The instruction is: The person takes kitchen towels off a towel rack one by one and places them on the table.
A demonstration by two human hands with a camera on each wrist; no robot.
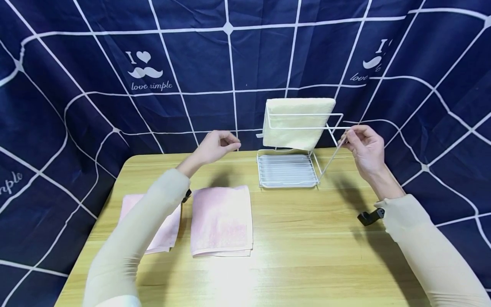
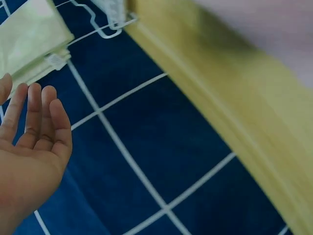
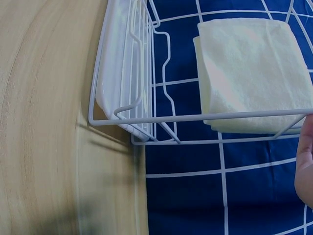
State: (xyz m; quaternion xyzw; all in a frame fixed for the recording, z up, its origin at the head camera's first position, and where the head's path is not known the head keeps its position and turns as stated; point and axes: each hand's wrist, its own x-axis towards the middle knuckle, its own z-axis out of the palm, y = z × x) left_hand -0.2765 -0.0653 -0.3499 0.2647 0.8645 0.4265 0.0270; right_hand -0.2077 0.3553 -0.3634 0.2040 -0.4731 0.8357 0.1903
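A white wire rack (image 1: 307, 128) stands at the table's back edge, a white drip tray (image 1: 287, 184) in its base. Over its upper rails hangs a folded pale yellow towel (image 1: 297, 106), with a small tag on its left edge. My right hand (image 1: 364, 151) pinches the rack's upper front corner between thumb and fingers; in the right wrist view only part of that hand (image 3: 305, 166) shows at the edge. Left of the rack, my left hand (image 1: 215, 147) hovers above the table with relaxed, slightly bent fingers, holding nothing. The left wrist view shows its palm (image 2: 36, 161) near the towel (image 2: 29, 39).
Two folded pink towels lie on the wooden table (image 1: 307, 238): one towel (image 1: 221, 221) in front of my left hand, another towel (image 1: 165, 232) farther left, partly behind my left forearm. A dark blue curtain (image 1: 199, 59) with white lines surrounds the table's back and sides.
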